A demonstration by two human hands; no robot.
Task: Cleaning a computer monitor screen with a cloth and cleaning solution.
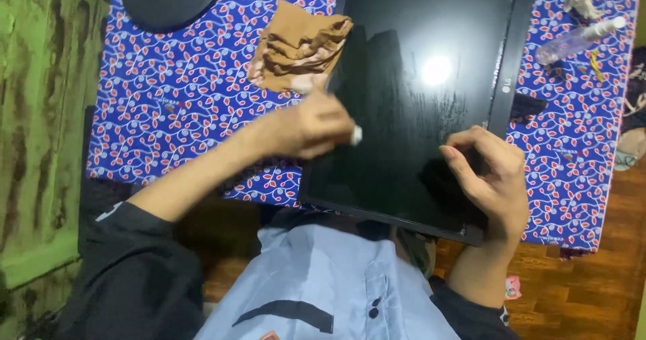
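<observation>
A black flat monitor (417, 97) lies face up on a table covered with a blue floral cloth (182, 104). My left hand (319, 124) is closed around a small white object whose tip shows at the screen's left part. My right hand (488, 175) grips the monitor's near right corner, fingers curled over the bezel. A crumpled brown rag (299, 47) rests at the screen's upper left edge, just beyond my left hand.
A clear spray bottle (579, 38) and a small pale lump (582, 0) lie at the far right of the table. A dark round object (168, 0) sits at the far left. Green painted wall (37, 111) to the left, wooden floor (592, 286) below right.
</observation>
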